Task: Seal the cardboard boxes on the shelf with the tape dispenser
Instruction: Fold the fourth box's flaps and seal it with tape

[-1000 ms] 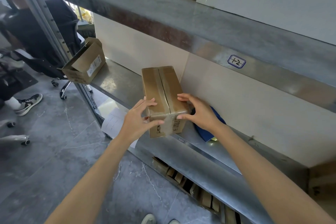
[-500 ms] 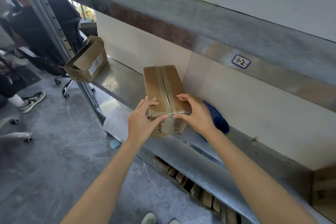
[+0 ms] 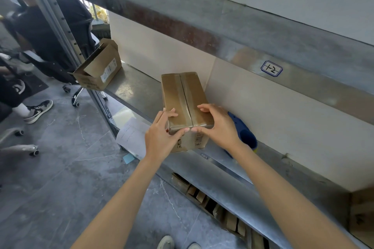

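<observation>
Your left hand grips the near left corner of the taped cardboard box, fingers curled over the top and thumb pressing the tape at the front edge. Your right hand grips the near right corner likewise. The box stands on the steel shelf. The blue tape dispenser lies just beside it, behind your right hand.

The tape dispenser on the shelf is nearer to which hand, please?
Right. The right hand grips the taped box right beside the tape dispenser; the left hand grips the box's opposite side, farther away.
</observation>
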Motion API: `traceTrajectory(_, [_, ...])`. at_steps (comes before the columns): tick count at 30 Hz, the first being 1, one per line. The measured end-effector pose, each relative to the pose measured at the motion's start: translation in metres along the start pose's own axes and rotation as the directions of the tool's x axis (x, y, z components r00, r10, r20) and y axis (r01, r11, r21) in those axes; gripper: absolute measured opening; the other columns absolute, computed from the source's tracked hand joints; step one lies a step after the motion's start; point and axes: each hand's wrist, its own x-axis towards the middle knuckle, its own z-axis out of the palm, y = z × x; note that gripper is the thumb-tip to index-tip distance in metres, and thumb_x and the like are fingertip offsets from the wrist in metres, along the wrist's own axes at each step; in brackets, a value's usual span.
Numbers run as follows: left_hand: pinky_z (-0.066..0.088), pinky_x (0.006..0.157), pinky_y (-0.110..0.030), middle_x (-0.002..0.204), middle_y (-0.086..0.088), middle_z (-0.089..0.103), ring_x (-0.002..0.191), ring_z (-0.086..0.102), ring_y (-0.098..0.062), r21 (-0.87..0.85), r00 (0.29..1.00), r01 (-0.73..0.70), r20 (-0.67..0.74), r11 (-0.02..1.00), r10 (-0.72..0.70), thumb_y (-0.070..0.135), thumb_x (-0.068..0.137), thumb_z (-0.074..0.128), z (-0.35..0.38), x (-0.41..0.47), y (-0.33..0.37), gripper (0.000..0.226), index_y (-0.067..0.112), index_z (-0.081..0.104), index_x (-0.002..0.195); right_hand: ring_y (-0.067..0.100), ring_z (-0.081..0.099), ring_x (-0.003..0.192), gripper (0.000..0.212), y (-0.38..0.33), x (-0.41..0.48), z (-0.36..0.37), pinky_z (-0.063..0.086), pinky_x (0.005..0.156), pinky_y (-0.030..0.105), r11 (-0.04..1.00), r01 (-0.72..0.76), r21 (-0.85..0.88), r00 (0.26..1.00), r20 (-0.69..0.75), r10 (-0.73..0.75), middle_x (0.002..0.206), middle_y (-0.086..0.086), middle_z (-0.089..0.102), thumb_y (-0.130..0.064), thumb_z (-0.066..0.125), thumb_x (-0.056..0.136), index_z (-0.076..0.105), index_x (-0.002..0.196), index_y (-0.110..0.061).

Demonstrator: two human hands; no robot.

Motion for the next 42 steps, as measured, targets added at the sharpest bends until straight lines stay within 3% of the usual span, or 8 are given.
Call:
traceTrajectory(5, [0.062,0.077,-0.040,0.131,0.021,0.058,0.136,0.044,0.000,-0.059,0.996,-0.045,0.078,0.997,0.049,0.065,0.073,0.073,-0.004,0.004,-0.014,0.052,0.037,0.060,0.115,-0.003,0.047,0.116,0.058,0.006,0.001,-0.009,0.046,0.099,0.032,0.998,-0.029,0.055,0.998,0.063,0.026,0.122,-0.024,0.055,-0.044,0.081,0.076,0.055,0.127,-0.036])
traceTrajectory(11, [0.061,0.080,-0.029,0.132,0.026,0.055,0.132,0.040,0.012,-0.150,0.983,-0.033,0.173,0.988,0.059,0.040,0.078,0.080,-0.017,0.006,-0.010,0.046,0.026,0.064,0.120,-0.002,0.049,0.123,0.062,0.015,0.006,-0.022,0.047,0.105,0.039,0.993,-0.047,0.108,0.978,0.206,0.024,0.130,-0.023,0.055,-0.034,0.081,0.079,0.053,0.133,-0.040])
traceTrajectory(17, [0.062,0.079,-0.033,0.132,0.017,0.060,0.136,0.045,-0.005,-0.255,0.958,0.004,0.278,0.967,0.069,0.026,0.078,0.081,-0.028,0.013,-0.016,0.045,0.019,0.067,0.121,0.002,0.047,0.124,0.056,0.018,0.009,-0.026,0.047,0.105,0.041,0.998,-0.003,0.064,0.971,0.237,-0.013,0.131,-0.020,0.054,-0.020,0.077,0.084,0.055,0.132,-0.036])
traceTrajectory(20, [0.062,0.077,-0.032,0.135,0.023,0.056,0.140,0.040,-0.005,-0.240,0.939,0.021,0.337,0.971,0.063,0.025,0.080,0.081,-0.033,0.014,-0.019,0.046,0.025,0.066,0.124,0.002,0.045,0.129,0.070,0.020,0.010,-0.033,0.042,0.111,0.039,0.996,-0.021,0.091,0.945,0.327,-0.010,0.136,-0.020,0.051,-0.019,0.082,0.079,0.051,0.138,-0.040])
traceTrajectory(25, [0.053,0.097,-0.051,0.137,0.027,0.053,0.137,0.039,0.003,-0.114,0.886,-0.011,0.459,0.993,0.063,0.024,0.078,0.082,-0.045,0.028,-0.024,0.053,0.028,0.064,0.128,0.002,0.047,0.122,0.067,0.015,0.018,-0.043,0.043,0.108,0.036,1.000,0.012,0.027,0.933,0.359,-0.021,0.133,-0.014,0.054,-0.008,0.078,0.081,0.053,0.139,-0.033])
traceTrajectory(29, [0.053,0.098,-0.052,0.137,0.024,0.053,0.129,0.038,0.018,-0.072,0.886,-0.047,0.458,0.996,0.075,0.023,0.076,0.083,-0.046,0.032,-0.023,0.054,0.024,0.065,0.127,0.007,0.049,0.125,0.071,0.021,0.016,-0.040,0.043,0.109,0.040,0.998,0.012,0.062,0.922,0.387,-0.035,0.133,-0.013,0.055,-0.013,0.080,0.080,0.050,0.140,-0.036])
traceTrajectory(37, [0.053,0.097,-0.051,0.138,0.027,0.052,0.136,0.041,0.004,-0.082,0.897,-0.046,0.436,0.996,0.077,0.036,0.074,0.077,-0.042,0.029,-0.022,0.056,0.027,0.065,0.128,0.002,0.047,0.120,0.064,0.020,0.017,-0.037,0.044,0.107,0.033,0.998,0.064,0.020,0.947,0.313,-0.067,0.125,-0.022,0.051,-0.009,0.078,0.082,0.055,0.137,-0.031])
traceTrajectory(42, [0.057,0.092,-0.033,0.138,0.030,0.052,0.136,0.043,0.001,-0.045,0.928,-0.059,0.365,0.997,0.071,0.029,0.077,0.083,-0.033,0.018,-0.011,0.058,0.034,0.063,0.130,0.002,0.048,0.121,0.065,0.024,0.027,-0.042,0.045,0.109,0.035,0.998,0.026,0.055,0.939,0.340,-0.043,0.129,-0.022,0.051,-0.001,0.075,0.082,0.055,0.135,-0.034])
